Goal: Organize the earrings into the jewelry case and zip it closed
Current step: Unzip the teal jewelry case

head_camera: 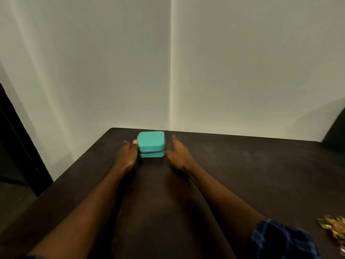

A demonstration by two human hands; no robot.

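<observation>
- A teal jewelry case (151, 144) sits zipped shut at the far edge of a dark table (242, 174), close to the corner where two pale walls (242, 71) meet, as a person reaches for it with both arms stretched out.
- The left hand (128, 154) lies against the case's left side, fingers extended and fairly straight, fingertips touching the wall of the case rather than curling round it; it appears placed to steady or draw the case in.
- The right hand (178, 155) is just beside the case's right side, fingers spread and loose, the index finger pointing past the case's far corner and the thumb near its lower right edge; whether it touches the case cannot be told. It grips nothing.
- With a hand on each flank, the case looks bracketed for a two-handed pull toward the person, since it stands too far off to be opened comfortably.
- A cluster of gold-coloured earrings (334, 226) lies well apart from the case, at the near right of the table beside a dark plaid sleeve (280, 240), not yet packed.
- The zip line around the case's middle is closed, so opening seems the first job ahead.
</observation>
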